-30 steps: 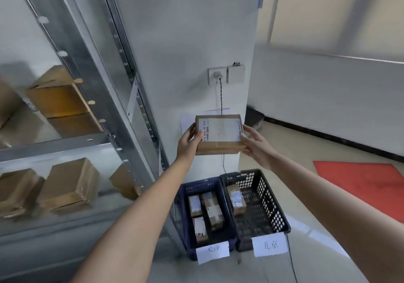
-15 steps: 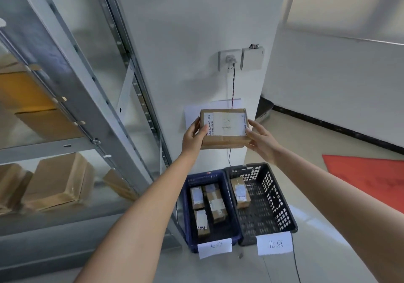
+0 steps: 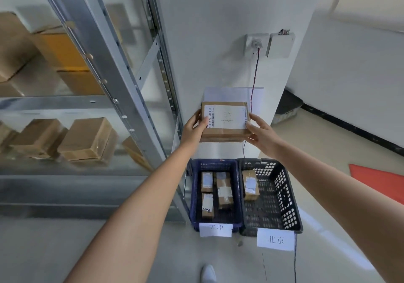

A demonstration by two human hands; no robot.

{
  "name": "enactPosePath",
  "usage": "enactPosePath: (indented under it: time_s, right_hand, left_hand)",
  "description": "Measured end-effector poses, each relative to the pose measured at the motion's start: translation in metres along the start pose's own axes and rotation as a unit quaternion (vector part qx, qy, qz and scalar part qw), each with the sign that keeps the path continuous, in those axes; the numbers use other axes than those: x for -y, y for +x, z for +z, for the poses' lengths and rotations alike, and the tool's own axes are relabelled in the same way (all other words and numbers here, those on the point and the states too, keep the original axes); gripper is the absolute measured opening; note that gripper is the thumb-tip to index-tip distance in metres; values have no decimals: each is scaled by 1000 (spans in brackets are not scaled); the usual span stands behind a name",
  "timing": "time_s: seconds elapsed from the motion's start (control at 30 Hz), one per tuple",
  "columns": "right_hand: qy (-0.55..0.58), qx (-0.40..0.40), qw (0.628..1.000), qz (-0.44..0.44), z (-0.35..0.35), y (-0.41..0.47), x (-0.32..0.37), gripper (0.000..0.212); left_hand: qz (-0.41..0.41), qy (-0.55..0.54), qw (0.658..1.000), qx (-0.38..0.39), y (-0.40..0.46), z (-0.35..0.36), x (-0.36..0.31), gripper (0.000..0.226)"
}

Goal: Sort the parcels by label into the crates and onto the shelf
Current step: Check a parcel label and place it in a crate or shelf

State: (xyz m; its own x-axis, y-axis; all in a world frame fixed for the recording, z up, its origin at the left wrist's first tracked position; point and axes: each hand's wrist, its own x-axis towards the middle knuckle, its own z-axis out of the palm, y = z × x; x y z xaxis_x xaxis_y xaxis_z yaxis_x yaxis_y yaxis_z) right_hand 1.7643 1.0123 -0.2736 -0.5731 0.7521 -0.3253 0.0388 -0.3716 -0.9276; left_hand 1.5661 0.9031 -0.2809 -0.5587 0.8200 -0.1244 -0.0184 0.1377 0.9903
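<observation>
Cardboard parcel (image 3: 225, 120), blue crate (image 3: 193, 195), black crate (image 3: 294, 206) below

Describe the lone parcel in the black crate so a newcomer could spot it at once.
Two crates stand on the floor against the white wall. In the right, black crate, one small parcel lies along its left wall, alone; the blue crate holds several.

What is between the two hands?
In the head view, the held parcel lies between the left hand and the right hand, label facing the camera.
</observation>
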Motion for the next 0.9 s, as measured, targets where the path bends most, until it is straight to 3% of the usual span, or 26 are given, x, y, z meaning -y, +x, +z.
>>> enactPosePath:
  time_s: [0.2, 0.33, 0.53, 0.6, 0.7, 0.9]
  right_hand:
    - [-33, 33, 999, 4, -18, -38, -26, 43]
    - [-44, 57, 997, 11, -34, -59, -56, 54]
    - [-65, 77, 995, 8, -59, -47, -107, 53]
    - [-68, 82, 994, 3, -65, -31, -129, 52]
    - [-64, 86, 994, 2, -70, 2, -176, 50]
    - [-55, 98, 994, 15, -74, 93, -331, 51]
  left_hand:
    - [6, 9, 999, -43, -58, 15, 20, 46]
    - [3, 22, 998, -64, -92, 31, 42, 44]
    - [-1, 23, 996, -81, -92, 50, 100, 50]
    - [-3, 40, 995, -88, -79, 53, 135, 60]
    - [-1, 57, 994, -95, -58, 50, 196, 51]
    - [-2, 87, 989, -119, -5, 34, 356, 46]
